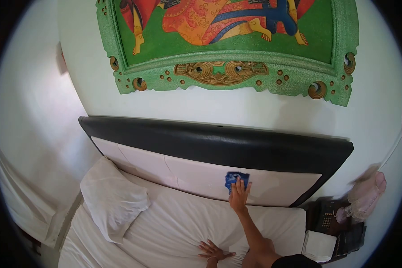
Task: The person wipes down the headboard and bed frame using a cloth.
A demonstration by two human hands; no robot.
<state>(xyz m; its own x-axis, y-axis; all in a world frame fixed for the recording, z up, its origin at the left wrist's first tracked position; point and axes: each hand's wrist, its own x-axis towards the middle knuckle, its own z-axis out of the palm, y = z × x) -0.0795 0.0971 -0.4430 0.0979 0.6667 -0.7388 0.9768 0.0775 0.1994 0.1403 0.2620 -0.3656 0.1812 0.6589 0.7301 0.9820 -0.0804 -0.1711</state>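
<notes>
My right hand [239, 196] reaches forward and presses a blue cloth [233, 177] against the pale padded panel of the headboard [196, 173]. The cloth lies under and around the fingers and carries a lighter pattern. Below it, my left hand [213, 251] rests flat on the white bed sheet [174, 223] with its fingers spread, holding nothing. The sheet wrinkles around that hand. A black padded border [210, 142] runs along the top of the headboard.
A white pillow [114, 201] leans at the bed's left. On the right, a nightstand carries a dark telephone [327, 219], a pink lamp [367, 196] and a folded white cloth [319, 245]. Above hangs a painting in a carved green frame [219, 73]. A curtain [22, 192] hangs far left.
</notes>
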